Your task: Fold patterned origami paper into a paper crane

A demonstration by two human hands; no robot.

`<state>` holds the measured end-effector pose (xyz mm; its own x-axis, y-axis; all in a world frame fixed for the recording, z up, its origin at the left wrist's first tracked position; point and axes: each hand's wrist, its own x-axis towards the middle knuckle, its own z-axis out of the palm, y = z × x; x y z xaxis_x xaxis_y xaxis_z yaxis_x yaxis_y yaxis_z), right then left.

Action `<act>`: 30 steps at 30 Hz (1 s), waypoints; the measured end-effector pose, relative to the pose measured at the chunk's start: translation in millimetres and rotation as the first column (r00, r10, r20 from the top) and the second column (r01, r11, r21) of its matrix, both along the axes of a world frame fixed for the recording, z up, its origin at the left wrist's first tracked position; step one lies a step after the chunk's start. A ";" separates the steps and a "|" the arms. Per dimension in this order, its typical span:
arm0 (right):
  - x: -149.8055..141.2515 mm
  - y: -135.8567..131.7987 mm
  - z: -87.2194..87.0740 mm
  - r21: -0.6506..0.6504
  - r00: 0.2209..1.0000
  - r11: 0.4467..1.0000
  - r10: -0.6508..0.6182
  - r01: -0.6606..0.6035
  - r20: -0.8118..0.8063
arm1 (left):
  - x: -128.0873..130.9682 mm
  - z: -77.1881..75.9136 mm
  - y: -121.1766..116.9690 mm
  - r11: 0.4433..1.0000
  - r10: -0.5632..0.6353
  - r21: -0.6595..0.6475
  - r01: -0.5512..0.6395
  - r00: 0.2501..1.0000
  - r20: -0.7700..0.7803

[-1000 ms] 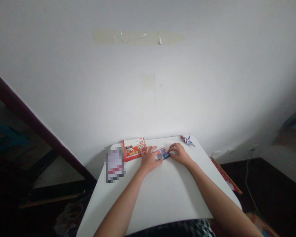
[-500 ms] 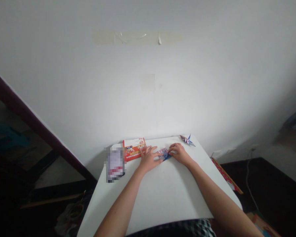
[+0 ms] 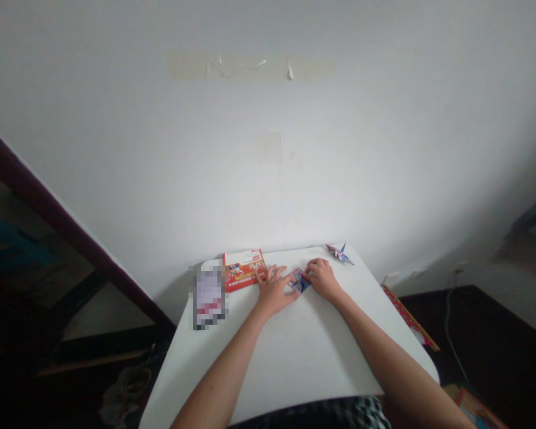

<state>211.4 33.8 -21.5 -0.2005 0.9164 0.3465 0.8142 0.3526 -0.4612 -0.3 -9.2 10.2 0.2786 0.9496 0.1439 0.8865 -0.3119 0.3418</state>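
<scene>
A small piece of folded paper (image 3: 299, 280), printed in blue, white and red, lies on the white table (image 3: 304, 351) between my hands. My left hand (image 3: 274, 290) rests with fingers spread, its thumb and forefinger touching the paper's left side. On the other side, my right hand (image 3: 324, 280) has its fingers bent together and pinches the paper's right edge. Part of the paper is hidden beneath the fingers. A folded paper crane (image 3: 340, 254) in similar colours sits at the table's far right corner.
Left of my left hand lies a red and white printed box (image 3: 245, 271). Beside it is a pixelated phone-shaped object (image 3: 209, 297). The wall (image 3: 268, 202) stands directly behind the table. A cable (image 3: 449, 333) runs down to the floor on the right.
My left hand has shifted slightly to the right, uncovering more of the red box. The folded paper now shows a more compact, angular shape. My right hand has barely moved.
</scene>
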 end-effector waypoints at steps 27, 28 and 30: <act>-17.0 -7.5 5.9 0.038 0.996 0.995 -0.089 0.088 0.027 | -1.3 -0.8 2.3 1.000 0.020 -0.013 -0.019 0.998 0.055; -16.9 -7.8 5.9 0.038 0.996 0.996 -0.088 0.087 0.028 | -1.0 -0.4 2.2 1.000 0.024 -0.012 -0.023 0.998 0.058; -16.7 -8.5 6.0 0.041 0.996 0.996 -0.084 0.083 0.030 | 0.2 0.6 1.7 0.999 0.033 -0.008 -0.033 0.997 0.066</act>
